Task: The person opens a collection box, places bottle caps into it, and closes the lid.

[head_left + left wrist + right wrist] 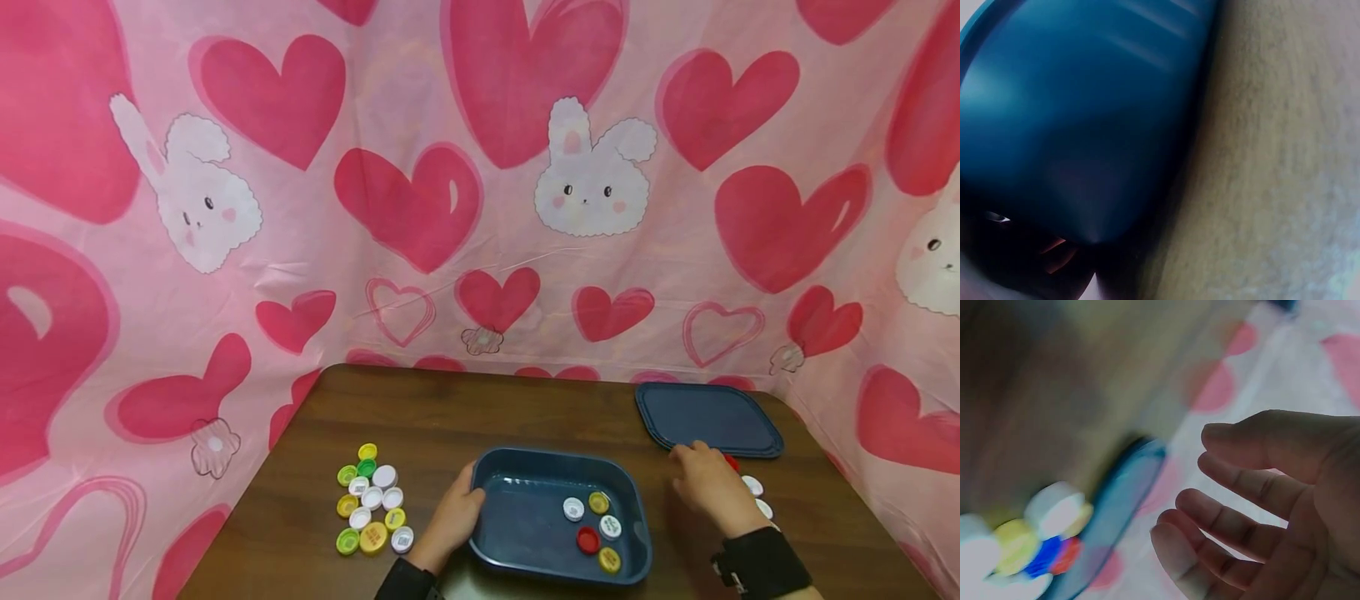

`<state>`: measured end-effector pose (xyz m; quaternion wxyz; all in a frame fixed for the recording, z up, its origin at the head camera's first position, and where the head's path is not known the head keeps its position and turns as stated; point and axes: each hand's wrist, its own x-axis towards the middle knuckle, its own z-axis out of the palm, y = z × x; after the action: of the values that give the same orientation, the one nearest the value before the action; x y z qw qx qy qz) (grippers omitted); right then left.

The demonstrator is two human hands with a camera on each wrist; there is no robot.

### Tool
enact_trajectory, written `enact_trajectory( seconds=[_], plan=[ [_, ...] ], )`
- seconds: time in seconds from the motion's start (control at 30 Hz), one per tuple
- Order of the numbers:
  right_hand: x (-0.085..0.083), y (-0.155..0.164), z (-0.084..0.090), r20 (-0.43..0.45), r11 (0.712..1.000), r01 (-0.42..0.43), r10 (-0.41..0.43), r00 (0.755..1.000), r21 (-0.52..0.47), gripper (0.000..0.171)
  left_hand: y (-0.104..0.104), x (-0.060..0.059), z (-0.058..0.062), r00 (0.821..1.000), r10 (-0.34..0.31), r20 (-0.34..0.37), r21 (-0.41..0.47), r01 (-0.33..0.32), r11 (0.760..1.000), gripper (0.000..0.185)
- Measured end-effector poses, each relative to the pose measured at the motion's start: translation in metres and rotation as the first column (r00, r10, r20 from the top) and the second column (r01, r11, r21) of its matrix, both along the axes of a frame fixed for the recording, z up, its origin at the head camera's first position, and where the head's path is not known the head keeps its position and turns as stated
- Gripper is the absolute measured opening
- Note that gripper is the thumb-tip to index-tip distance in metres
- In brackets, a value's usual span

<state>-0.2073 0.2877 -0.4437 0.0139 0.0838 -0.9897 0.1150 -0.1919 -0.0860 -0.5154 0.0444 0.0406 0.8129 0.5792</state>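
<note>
A dark blue tray (525, 517) is seen at the near edge of a brown wooden table (450, 417), with five bottle caps lying in its right half: a white one (573, 508), a yellow one (598, 502), a white printed one (611, 527), a red one (588, 541) and a second yellow one (609, 560). The tray's left wall is held by the left hand (453, 517), whose fingers are curled against the rim. In the left wrist view the blue wall of the tray (1085, 125) fills most of the picture and the tabletop is seen beside it; the fingers themselves are not shown there.

To the right of the tray, the right hand (708, 483) is laid over the table, palm down. In the right wrist view its fingers (1229, 519) are shown loosely bent and slightly apart, with nothing held between them. A red cap (731, 461) is partly hidden just beyond the fingertips, and two white caps (752, 486) are seen just beside the hand on its right.

To the left of the tray a cluster of caps (371, 500), green, yellow, white and orange, is grouped on the table, well apart from the right hand. Farther back on the right a blue lid (708, 417) is laid flat, just beyond the right hand. The table is enclosed by a pink cloth (480, 208) printed with hearts and rabbits.
</note>
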Motion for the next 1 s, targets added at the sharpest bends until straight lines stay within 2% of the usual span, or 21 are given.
enact_trajectory(
  seconds=[0.17, 0.43, 0.73, 1.0],
  plan=[
    [-0.007, 0.026, -0.017, 0.073, 0.999, 0.044, -0.046, 0.996, 0.025, 0.026, 0.000, -0.001, 0.001, 1.000, 0.000, 0.003, -0.002, 0.000, 1.000, 0.056],
    [-0.010, 0.038, -0.024, 0.154, 0.997, 0.079, -0.078, 0.985, 0.003, 0.021, 0.000, -0.001, 0.002, 1.000, -0.001, 0.015, -0.001, 0.001, 1.000, 0.055],
    [-0.008, 0.045, -0.029, 0.135, 0.995, 0.100, -0.103, 0.985, 0.023, 0.014, 0.000, 0.000, -0.001, 1.000, -0.003, 0.005, -0.002, 0.004, 1.000, 0.054],
    [-0.008, 0.049, -0.033, 0.118, 0.997, 0.079, -0.079, 0.990, 0.008, 0.009, 0.000, 0.000, 0.001, 1.000, -0.006, -0.026, -0.018, 0.006, 1.000, 0.054]
  ],
)
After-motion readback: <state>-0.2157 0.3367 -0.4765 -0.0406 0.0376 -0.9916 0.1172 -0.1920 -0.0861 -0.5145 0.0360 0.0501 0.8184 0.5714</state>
